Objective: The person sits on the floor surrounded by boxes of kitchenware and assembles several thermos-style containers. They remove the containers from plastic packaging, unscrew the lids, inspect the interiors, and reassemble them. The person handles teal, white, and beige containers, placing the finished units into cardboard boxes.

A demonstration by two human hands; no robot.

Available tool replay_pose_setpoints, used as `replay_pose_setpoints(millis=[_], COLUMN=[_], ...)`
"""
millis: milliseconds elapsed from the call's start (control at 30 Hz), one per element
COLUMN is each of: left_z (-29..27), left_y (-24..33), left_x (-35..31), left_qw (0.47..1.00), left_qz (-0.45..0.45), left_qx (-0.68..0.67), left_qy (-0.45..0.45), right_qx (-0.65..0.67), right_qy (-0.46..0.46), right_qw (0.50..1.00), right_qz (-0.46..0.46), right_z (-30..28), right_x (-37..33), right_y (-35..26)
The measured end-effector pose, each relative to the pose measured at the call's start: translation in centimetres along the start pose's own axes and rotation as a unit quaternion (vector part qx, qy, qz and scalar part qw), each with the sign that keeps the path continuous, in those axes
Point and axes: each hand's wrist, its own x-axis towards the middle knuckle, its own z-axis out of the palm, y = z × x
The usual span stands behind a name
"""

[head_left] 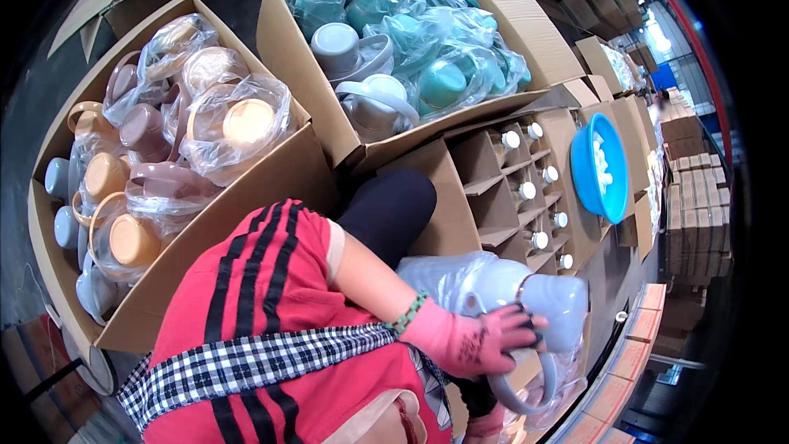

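Note:
A grey-blue jug [552,308] with a loop handle lies tilted at the lower right, with clear plastic film [440,270] beside it. My left hand [485,344], in a pink glove with dark fingertips, grips the jug near its handle, fingers stretched across its side. A green beaded bracelet [411,312] circles that wrist. Below it, at the bottom edge, my right hand [485,425] shows only as a piece of pink and black glove. Its fingers are hidden behind the left hand and the handle. More crumpled film and pale shapes sit under the jug.
An open carton [246,234] at left holds bagged beige, mauve and grey-blue jugs. Behind it, another carton [444,133] holds teal and grey ones. A divided carton [477,156] contains white-capped bottles. A blue basin [582,168] with small white pieces rests at its right.

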Motion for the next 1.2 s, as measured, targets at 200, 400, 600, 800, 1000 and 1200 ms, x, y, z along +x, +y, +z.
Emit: replay_pose_setpoints(millis=[200,400,600,800,1000,1200], left_z=[-12.4,-36.0,-43.5,-46.1,-45.5,-47.8], left_y=[-7.3,-28.5,-32.9,-34.3,-28.7,-12.0], left_x=[5.1,-4.6,-11.5,-15.8,-9.6,0.7], left_qw=[0.998,0.646,0.456,0.615,0.772,0.827], left_qz=[0.066,-0.475,-0.68,-0.596,-0.417,-0.27], left_qx=[0.001,0.58,0.539,0.447,0.2,0.076], left_qy=[0.004,0.141,0.199,0.258,0.437,0.487], right_qx=[-0.037,-0.074,-0.097,-0.104,-0.094,-0.066], right_qy=[0.186,0.255,0.289,0.28,0.24,0.144], right_qw=[0.975,0.959,0.95,0.951,0.956,0.954], right_qz=[-0.113,-0.097,-0.072,-0.079,-0.139,-0.254], right_z=[1.1,2.5,4.1,4.9,5.1,7.5], right_x=[3.0,6.7,8.9,10.8,11.9,13.0], right_y=[-8.2,-10.3,-10.9,-12.1,-14.6,-20.7])
